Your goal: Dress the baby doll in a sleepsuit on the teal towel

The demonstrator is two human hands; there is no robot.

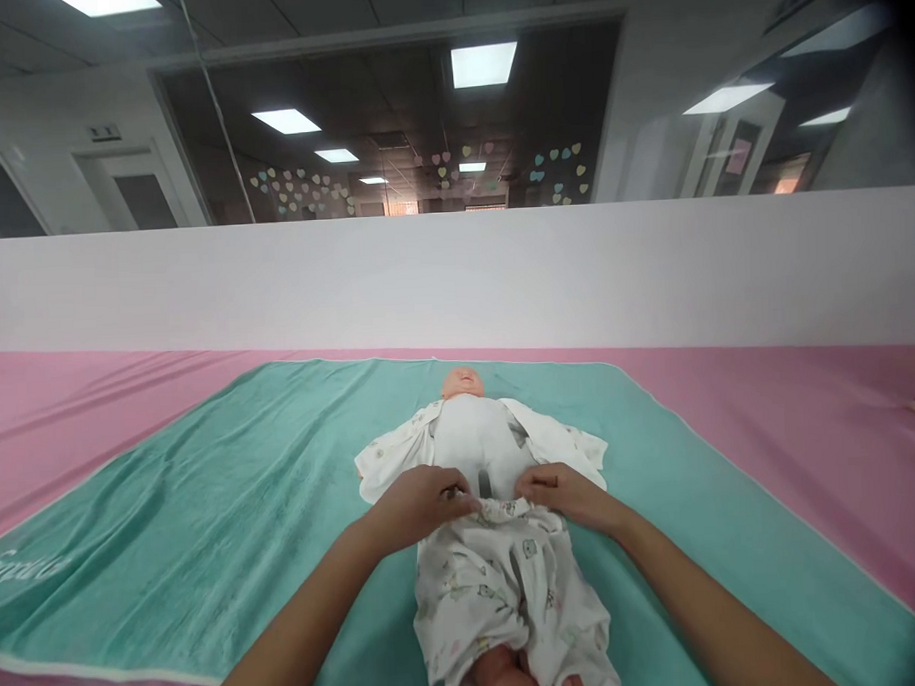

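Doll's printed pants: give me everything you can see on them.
The printed pants are white, soft-looking fabric with small scattered prints, too small to read clearly. The waistband looks gathered; both legs are loose and wrinkled. They lie on the doll, waist toward its belly, with skin-toned parts of its lower limbs showing at the leg ends, over a green cloth. The left hand and right hand grip the waistband at either side.

No text legible with certainty. White lettering on the left near corner of the green blanket, slanted and blurred, wording unclear. Small sign plate above a door, far left: dark marks, too small to read. Pink sheet, far right: content indistinct.
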